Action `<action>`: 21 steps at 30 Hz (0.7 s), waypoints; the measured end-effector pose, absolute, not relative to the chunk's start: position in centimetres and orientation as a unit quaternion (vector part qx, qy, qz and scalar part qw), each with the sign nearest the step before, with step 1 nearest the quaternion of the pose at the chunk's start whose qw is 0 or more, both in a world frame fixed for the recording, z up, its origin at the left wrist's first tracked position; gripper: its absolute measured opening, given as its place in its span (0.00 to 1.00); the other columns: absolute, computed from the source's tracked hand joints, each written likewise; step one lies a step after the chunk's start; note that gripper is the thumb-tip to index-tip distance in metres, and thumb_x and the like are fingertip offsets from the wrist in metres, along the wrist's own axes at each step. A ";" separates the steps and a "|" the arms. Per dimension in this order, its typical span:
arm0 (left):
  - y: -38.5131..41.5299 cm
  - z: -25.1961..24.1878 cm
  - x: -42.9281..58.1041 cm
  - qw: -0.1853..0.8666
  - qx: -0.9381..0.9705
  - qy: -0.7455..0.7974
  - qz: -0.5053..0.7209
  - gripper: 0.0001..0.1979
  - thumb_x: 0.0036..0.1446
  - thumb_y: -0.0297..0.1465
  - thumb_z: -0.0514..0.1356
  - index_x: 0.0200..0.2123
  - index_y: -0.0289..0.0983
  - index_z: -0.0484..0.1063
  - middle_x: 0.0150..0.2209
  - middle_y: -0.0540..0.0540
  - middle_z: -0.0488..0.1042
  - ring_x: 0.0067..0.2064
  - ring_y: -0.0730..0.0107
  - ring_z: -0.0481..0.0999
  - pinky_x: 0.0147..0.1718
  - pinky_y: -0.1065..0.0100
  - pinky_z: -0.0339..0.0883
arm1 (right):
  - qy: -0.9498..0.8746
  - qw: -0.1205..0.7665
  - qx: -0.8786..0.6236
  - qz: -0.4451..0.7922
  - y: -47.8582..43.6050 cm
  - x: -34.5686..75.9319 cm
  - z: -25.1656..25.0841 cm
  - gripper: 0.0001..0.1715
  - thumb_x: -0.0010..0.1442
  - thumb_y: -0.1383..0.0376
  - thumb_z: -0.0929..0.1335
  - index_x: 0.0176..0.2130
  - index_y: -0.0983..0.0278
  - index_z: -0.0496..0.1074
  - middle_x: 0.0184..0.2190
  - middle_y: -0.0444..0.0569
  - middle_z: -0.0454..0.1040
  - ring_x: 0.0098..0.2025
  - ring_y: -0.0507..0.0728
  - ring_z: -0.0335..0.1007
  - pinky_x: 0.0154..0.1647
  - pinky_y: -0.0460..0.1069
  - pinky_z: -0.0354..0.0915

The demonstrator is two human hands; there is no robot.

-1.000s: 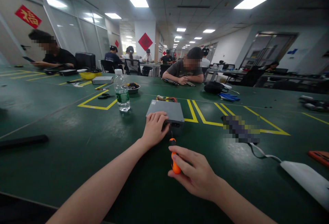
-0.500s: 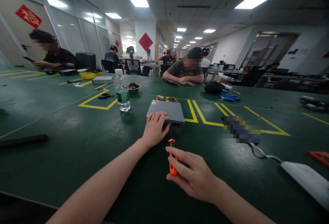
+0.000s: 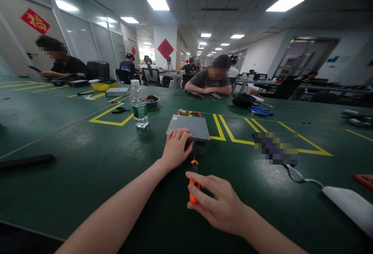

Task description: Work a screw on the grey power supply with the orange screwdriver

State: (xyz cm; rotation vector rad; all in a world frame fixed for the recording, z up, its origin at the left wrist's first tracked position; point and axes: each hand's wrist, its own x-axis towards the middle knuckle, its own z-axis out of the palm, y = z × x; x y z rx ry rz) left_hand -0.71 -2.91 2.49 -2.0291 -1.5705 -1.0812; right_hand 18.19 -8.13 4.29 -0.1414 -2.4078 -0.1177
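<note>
A flat grey metal box (image 3: 190, 126) lies on the green table (image 3: 87, 160) in front of me, with coloured wires behind it. My left hand (image 3: 175, 147) rests on the box's near left corner, fingers curled over its edge. My right hand (image 3: 217, 201) is closed around the orange handle of a screwdriver (image 3: 192, 186). The screwdriver's thin shaft points away from me toward the near face of the box.
A water bottle (image 3: 138, 104) stands left of the box, with a small bowl (image 3: 151, 100) behind it. A white device with a cable (image 3: 346, 204) lies at the right, a dark bar (image 3: 26, 161) at the left. Several people sit at the far side of the table.
My right hand has turned the screwdriver handle and drawn slightly back toward me. The left hand stays on the box.
</note>
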 end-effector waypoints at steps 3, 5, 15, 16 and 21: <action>-2.9 2.5 -0.8 0.177 -0.719 -0.553 -0.381 0.09 0.55 0.31 0.56 0.41 0.40 0.65 0.48 0.46 0.70 0.52 0.62 0.65 0.50 0.58 0.54 | -0.924 0.378 -0.052 -0.029 -8.0 18.3 3.8 0.10 0.63 0.64 0.63 0.43 0.67 0.64 0.45 0.59 0.72 0.36 0.54 0.72 0.35 0.48 0.69; -2.9 2.5 -0.8 0.177 -0.719 -0.554 -0.380 0.09 0.55 0.31 0.56 0.41 0.40 0.65 0.48 0.46 0.70 0.52 0.62 0.65 0.50 0.58 0.54 | -0.924 0.378 -0.060 -0.014 -7.9 18.4 3.8 0.13 0.63 0.62 0.62 0.45 0.68 0.62 0.45 0.60 0.71 0.40 0.56 0.72 0.38 0.49 0.69; -2.9 2.5 -0.8 0.175 -0.721 -0.555 -0.376 0.09 0.56 0.31 0.56 0.41 0.40 0.65 0.49 0.46 0.70 0.52 0.63 0.65 0.50 0.59 0.54 | -0.917 0.389 -0.064 -0.057 -7.6 19.1 4.4 0.14 0.62 0.66 0.63 0.48 0.67 0.63 0.46 0.60 0.69 0.38 0.56 0.71 0.34 0.50 0.69; -2.9 2.5 -0.8 0.176 -0.721 -0.554 -0.377 0.09 0.56 0.31 0.56 0.41 0.39 0.65 0.49 0.46 0.69 0.52 0.63 0.65 0.50 0.59 0.53 | -0.914 0.398 -0.062 -0.055 -7.4 19.2 4.2 0.14 0.62 0.66 0.64 0.48 0.67 0.62 0.46 0.59 0.70 0.38 0.56 0.71 0.34 0.50 0.69; -2.8 2.4 -0.9 0.179 -0.720 -0.556 -0.375 0.10 0.55 0.31 0.57 0.42 0.39 0.64 0.49 0.46 0.69 0.52 0.63 0.65 0.50 0.58 0.53 | -0.909 0.407 -0.080 -0.025 -7.4 19.4 3.8 0.17 0.63 0.60 0.63 0.47 0.68 0.59 0.46 0.60 0.69 0.46 0.58 0.69 0.42 0.51 0.69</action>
